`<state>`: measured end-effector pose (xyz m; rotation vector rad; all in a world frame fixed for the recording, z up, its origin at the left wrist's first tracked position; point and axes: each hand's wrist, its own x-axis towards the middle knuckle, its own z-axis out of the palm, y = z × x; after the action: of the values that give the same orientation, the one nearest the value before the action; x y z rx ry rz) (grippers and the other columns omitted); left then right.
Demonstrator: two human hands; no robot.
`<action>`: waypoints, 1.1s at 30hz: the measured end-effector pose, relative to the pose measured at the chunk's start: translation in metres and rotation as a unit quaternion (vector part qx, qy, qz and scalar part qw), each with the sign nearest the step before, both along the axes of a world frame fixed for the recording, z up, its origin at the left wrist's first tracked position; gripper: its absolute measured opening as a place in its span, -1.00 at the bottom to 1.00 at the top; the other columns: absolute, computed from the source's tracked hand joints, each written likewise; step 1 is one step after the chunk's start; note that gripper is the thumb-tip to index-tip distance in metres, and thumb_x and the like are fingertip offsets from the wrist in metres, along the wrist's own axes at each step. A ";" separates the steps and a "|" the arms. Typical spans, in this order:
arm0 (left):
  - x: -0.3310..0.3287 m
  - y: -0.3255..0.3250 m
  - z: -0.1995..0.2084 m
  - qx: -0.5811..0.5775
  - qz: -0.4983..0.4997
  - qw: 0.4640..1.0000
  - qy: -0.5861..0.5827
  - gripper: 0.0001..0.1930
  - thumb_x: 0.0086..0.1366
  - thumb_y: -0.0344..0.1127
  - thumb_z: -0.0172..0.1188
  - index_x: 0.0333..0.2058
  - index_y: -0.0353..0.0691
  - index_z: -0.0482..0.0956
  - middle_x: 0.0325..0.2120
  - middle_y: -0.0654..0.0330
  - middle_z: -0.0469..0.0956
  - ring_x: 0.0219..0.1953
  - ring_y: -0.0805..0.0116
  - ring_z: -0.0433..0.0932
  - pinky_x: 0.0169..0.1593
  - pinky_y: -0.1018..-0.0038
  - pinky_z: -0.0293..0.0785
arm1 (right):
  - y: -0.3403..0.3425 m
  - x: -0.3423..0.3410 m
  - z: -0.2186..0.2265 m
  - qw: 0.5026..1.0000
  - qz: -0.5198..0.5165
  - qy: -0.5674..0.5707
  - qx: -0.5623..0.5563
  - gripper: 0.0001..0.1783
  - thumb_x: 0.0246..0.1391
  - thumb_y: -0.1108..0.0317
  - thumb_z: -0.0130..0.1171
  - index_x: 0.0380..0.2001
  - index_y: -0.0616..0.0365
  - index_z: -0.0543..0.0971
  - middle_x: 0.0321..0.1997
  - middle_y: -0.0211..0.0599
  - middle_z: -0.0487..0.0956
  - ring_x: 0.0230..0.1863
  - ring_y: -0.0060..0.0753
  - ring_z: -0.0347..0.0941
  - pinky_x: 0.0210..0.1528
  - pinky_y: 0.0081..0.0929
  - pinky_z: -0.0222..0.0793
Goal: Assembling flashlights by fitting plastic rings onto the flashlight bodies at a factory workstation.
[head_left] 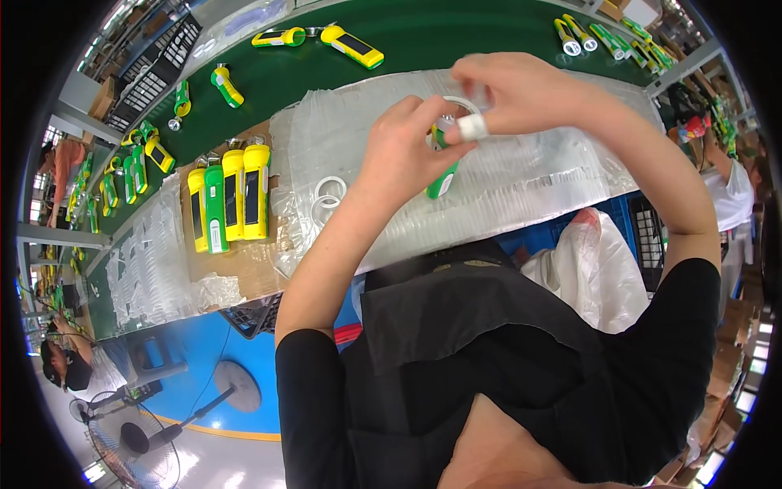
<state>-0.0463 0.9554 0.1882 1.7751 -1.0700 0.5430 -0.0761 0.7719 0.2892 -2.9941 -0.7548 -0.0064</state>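
My left hand [401,148] is closed around a green and yellow flashlight [442,182], which is tilted with its green end toward me. A white ring [461,103] shows at the flashlight's head, between my two hands. My right hand [521,91] curls over from the right with its fingers around this ring. Its fingertips are smeared by motion, and a pale, see-through patch shows between them. A white wrap [472,126] circles my right thumb. Two loose white rings [329,187] lie on the bench by my left forearm.
Several yellow and green flashlights [234,196] stand in a row on brown cardboard [262,273] at left. More flashlights [352,46] lie along the green belt [448,33] beyond the plastic-covered bench [529,175]. A white sack [599,265] sits below the bench's near edge.
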 end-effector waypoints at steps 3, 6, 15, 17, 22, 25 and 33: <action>0.002 -0.004 -0.005 -0.040 -0.032 0.999 -0.012 -0.67 -0.11 -0.28 0.50 -0.35 -0.07 0.58 -0.59 0.24 0.44 -0.49 0.22 0.49 -0.42 0.30 0.43 | 0.001 -0.003 0.001 0.993 0.064 -0.010 0.096 -0.56 -0.04 0.03 0.30 -0.36 0.25 0.52 -0.30 -0.18 0.54 -0.30 -0.17 0.51 -0.30 -0.30 0.38; 0.000 -0.005 -0.001 -0.014 -0.026 1.000 0.002 -0.66 -0.13 -0.28 0.50 -0.34 -0.07 0.57 -0.57 0.24 0.46 -0.48 0.21 0.50 -0.42 0.29 0.44 | 0.020 -0.003 0.005 0.997 -0.054 0.042 -0.025 -0.54 -0.03 0.00 0.24 -0.38 0.28 0.55 -0.31 -0.09 0.57 -0.28 -0.10 0.53 -0.26 -0.32 0.42; -0.003 -0.009 -0.002 -0.008 0.011 0.999 -0.040 -0.66 -0.11 -0.27 0.49 -0.33 -0.06 0.57 -0.58 0.21 0.42 -0.48 0.20 0.49 -0.43 0.27 0.42 | 0.006 -0.004 -0.009 0.999 -0.036 -0.009 0.010 -0.58 0.02 0.04 0.29 -0.32 0.22 0.53 -0.51 -0.22 0.51 -0.47 -0.14 0.46 -0.39 -0.24 0.35; -0.004 -0.009 0.001 -0.008 -0.005 1.000 -0.023 -0.65 -0.12 -0.26 0.50 -0.33 -0.05 0.57 -0.58 0.22 0.42 -0.48 0.21 0.49 -0.43 0.28 0.41 | 0.001 0.000 -0.009 0.993 -0.107 -0.001 -0.050 -0.55 0.00 0.01 0.29 -0.30 0.22 0.54 -0.50 -0.23 0.51 -0.47 -0.14 0.46 -0.39 -0.23 0.35; -0.002 -0.006 -0.002 -0.010 -0.011 1.000 -0.004 -0.65 -0.12 -0.25 0.51 -0.34 -0.06 0.55 -0.58 0.21 0.42 -0.49 0.20 0.49 -0.43 0.28 0.42 | 0.005 -0.010 0.000 1.000 -0.010 0.013 0.019 -0.45 -0.08 -0.13 0.33 -0.44 0.20 0.50 -0.51 -0.25 0.51 -0.46 -0.18 0.46 -0.42 -0.29 0.31; -0.001 -0.003 -0.003 0.001 0.006 1.000 -0.006 -0.64 -0.12 -0.28 0.52 -0.33 -0.09 0.56 -0.55 0.25 0.45 -0.49 0.27 0.49 -0.43 0.36 0.43 | 0.021 -0.005 0.015 0.980 -0.164 0.061 -0.098 -0.44 -0.12 -0.15 0.35 -0.45 0.19 0.48 -0.56 -0.24 0.47 -0.47 -0.19 0.46 -0.43 -0.31 0.31; -0.002 -0.002 0.002 0.006 0.008 1.000 -0.012 -0.62 -0.14 -0.33 0.53 -0.30 -0.12 0.57 -0.48 0.27 0.53 -0.47 0.35 0.50 -0.41 0.44 0.46 | 0.014 -0.006 0.003 0.989 -0.138 0.029 -0.040 -0.41 -0.21 -0.08 0.36 -0.35 0.26 0.53 -0.29 -0.10 0.56 -0.31 -0.16 0.52 -0.31 -0.30 0.40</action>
<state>-0.0482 0.9530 0.1904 1.7931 -1.0779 0.5714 -0.0821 0.7855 0.2925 -3.1316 -0.3393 0.0999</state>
